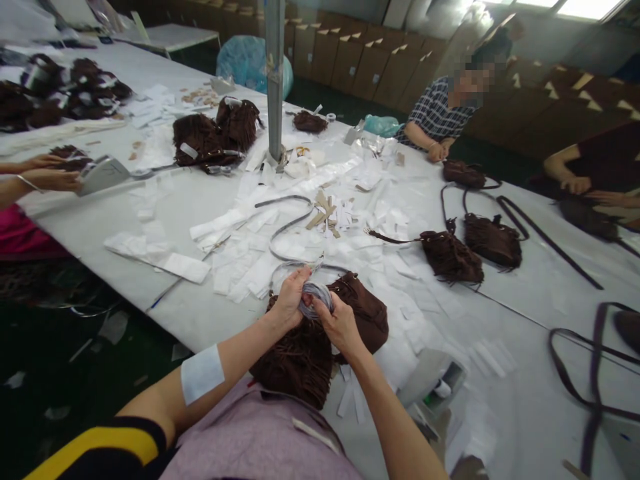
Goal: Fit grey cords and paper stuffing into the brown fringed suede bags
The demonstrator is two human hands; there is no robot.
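Note:
Both my hands grip a coiled grey strap [316,308] just above the near edge of the table. The fingers of my left hand [293,298] close on the coil's left side. On its right side, my right hand [342,325] presses with the thumb on top. Beneath the coil lies a dark brown fringed bag [295,367], partly hidden by my hands and wrists. A second brown bag [367,310] rests against it on the right. From near the coil, a loose grey strap [285,233] curves away over white paper pieces.
White paper scraps [240,267] cover much of the table [165,180]. A metal post [275,87] rises at the far side. More fringed bags [453,257] lie to the right, others [200,137] behind. Co-workers' hands [440,150] handle bags. An open grey box [433,383] sits near my right arm.

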